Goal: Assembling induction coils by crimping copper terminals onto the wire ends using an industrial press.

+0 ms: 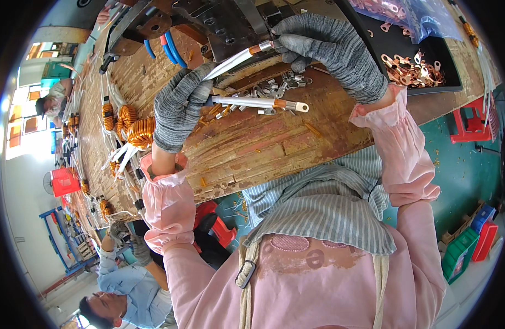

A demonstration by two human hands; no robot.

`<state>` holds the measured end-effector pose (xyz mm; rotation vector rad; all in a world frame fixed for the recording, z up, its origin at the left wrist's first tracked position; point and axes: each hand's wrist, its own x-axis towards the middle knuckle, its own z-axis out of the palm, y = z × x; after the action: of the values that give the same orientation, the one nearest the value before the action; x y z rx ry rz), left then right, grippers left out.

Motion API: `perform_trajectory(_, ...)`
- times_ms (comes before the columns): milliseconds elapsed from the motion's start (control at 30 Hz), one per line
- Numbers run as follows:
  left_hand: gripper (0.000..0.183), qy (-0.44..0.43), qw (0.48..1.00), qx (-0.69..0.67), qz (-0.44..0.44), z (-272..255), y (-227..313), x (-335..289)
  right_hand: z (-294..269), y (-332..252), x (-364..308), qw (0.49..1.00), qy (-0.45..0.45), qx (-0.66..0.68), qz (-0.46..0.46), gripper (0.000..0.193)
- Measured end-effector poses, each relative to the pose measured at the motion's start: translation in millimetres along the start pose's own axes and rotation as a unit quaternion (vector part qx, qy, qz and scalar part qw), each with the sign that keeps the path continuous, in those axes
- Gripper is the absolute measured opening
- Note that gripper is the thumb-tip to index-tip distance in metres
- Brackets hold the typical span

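Both my hands wear grey knit gloves, with pink sleeves on the forearms. My left hand (pixel 176 108) grips two white-sleeved leads (pixel 247 102) that run back to an orange copper coil (pixel 140 131) on the wooden bench. The lower lead sticks out to the right and ends in a silver ring lug (pixel 297 106). The upper lead slants up to my right hand (pixel 328 48). That hand pinches its silver lug (pixel 266 47) against the dark metal press (pixel 214 27). A heap of loose silver lugs (pixel 280 85) lies between my hands.
A black tray (pixel 455 82) at the right holds copper ring lugs, with a blue bag (pixel 422 19) of more behind it. More coils (pixel 126 115) line the worn bench (pixel 252 148). Red stools (pixel 472 123) and crates (pixel 466 247) stand on the green floor. A co-worker (pixel 126 290) sits lower left.
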<state>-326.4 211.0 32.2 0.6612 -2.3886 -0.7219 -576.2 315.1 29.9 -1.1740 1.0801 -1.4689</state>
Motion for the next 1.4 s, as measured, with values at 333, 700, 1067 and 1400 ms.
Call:
perform_trajectory(333,0.024,0.073,0.969,0.190,0.140,7.3,-2.4,5.9,-5.0,-1.7,6.1,0.999,-0.029,0.004,-0.035,0.023)
perform_trajectory(700,0.022,0.038,0.988,0.141,0.058,6.5,12.9,14.2,-12.1,-6.2,19.6,0.999,-0.024,-0.015,-0.041,0.011)
perform_trajectory(1067,0.024,0.018,0.999,0.025,-0.021,6.4,13.6,18.7,-14.2,-2.2,30.0,0.993,0.006,-0.079,-0.086,0.008)
perform_trajectory(1400,0.028,0.012,0.993,-0.027,-0.115,2.4,3.9,16.8,-16.2,6.2,40.1,0.980,0.035,-0.147,-0.130,0.014)
